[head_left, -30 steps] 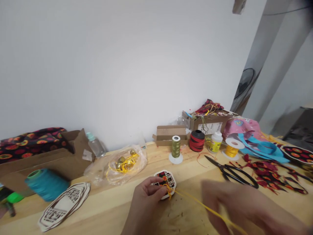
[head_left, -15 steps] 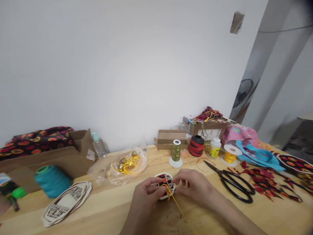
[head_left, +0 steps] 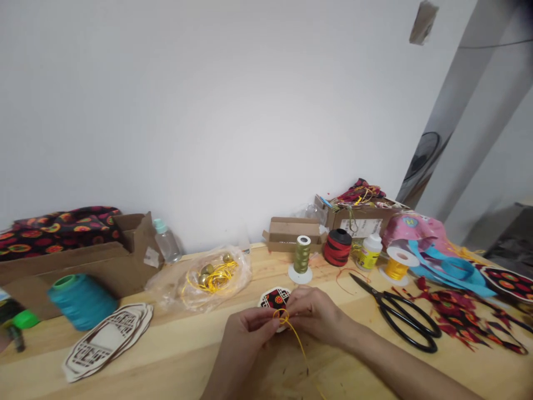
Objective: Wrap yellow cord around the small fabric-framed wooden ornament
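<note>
A small pale-edged ornament (head_left: 276,299) with dark, red-flowered fabric inside lies at the front middle of the table, partly covered by my fingers. My left hand (head_left: 249,332) is closed at its lower left, thumb and forefinger pinching a looped yellow cord (head_left: 298,338). From the loop the cord's tail trails down towards the front edge. My right hand (head_left: 313,313) is closed too, its fingertips drawn together on the cord beside the loop, over the ornament's right side. Exactly where the right fingertips grip is partly hidden.
Black scissors (head_left: 406,314) and fabric scraps (head_left: 462,311) lie to the right. Behind stand a green thread spool (head_left: 302,255), a red one (head_left: 337,248) and a glue bottle (head_left: 369,253). Left are a bag of bells (head_left: 214,278), wooden cutouts (head_left: 106,341) and a teal cone (head_left: 82,303).
My right hand has moved left and closed in on the cord by my left fingers. The cord now forms a loop there. The view has shifted slightly.
</note>
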`<action>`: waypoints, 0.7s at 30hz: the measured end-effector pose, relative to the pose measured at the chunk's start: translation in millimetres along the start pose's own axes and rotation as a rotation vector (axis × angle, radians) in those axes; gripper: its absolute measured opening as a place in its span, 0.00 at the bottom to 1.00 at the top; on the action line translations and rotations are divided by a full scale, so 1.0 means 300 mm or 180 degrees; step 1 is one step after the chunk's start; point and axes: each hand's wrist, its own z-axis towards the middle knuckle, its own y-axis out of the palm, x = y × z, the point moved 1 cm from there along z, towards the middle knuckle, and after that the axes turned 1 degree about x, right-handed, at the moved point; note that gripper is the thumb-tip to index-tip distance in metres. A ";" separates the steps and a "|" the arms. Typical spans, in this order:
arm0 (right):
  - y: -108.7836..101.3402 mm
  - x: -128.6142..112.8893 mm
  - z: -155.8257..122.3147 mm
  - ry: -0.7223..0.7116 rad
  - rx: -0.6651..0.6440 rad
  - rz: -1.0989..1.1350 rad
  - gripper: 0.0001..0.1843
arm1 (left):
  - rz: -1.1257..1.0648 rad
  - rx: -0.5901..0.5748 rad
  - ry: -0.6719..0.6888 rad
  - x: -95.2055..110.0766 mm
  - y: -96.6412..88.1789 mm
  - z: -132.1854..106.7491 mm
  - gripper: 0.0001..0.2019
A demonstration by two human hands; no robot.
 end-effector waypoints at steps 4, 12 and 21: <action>-0.003 0.008 -0.008 -0.0224 -0.0020 -0.0463 0.09 | 0.0205 -0.0309 0.0007 0.000 0.008 -0.003 0.08; 0.010 0.013 -0.031 -0.0355 -0.0040 -0.0940 0.09 | 0.0911 -0.0344 -0.0169 0.004 0.023 -0.017 0.14; 0.003 -0.020 -0.030 -0.0315 -0.0190 -0.1124 0.06 | 0.0831 -0.0368 -0.0532 -0.027 0.023 0.006 0.18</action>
